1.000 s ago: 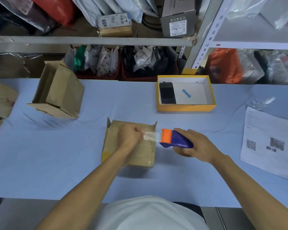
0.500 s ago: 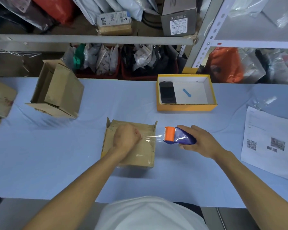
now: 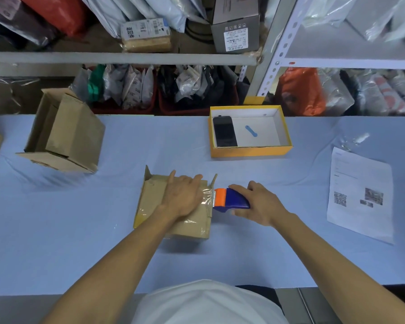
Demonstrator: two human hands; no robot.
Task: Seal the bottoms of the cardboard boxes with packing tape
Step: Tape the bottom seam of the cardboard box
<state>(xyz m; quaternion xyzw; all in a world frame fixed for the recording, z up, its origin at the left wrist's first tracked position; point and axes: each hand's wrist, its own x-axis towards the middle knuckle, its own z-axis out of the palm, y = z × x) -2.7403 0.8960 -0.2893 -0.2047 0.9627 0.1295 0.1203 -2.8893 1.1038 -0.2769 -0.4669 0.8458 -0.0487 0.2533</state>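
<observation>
Head view: left hand [image 3: 184,197] now flattened on box [image 3: 154,202], dispenser [image 3: 229,200] closer

A second ago my left hand [image 3: 184,197] was pinching the free end of the tape [image 3: 206,195] above the cardboard box [image 3: 173,204], fingers curled. Now it lies flat, fingers straight, pressing the tape onto the box's upturned bottom. The stretch of tape between hand and dispenser [image 3: 230,199], strung out in the air half a second ago, has shortened and now lies against the box's right edge. My right hand [image 3: 258,203], gripping the dispenser, has brought its orange end in from well clear of the box to just beside that edge.
</observation>
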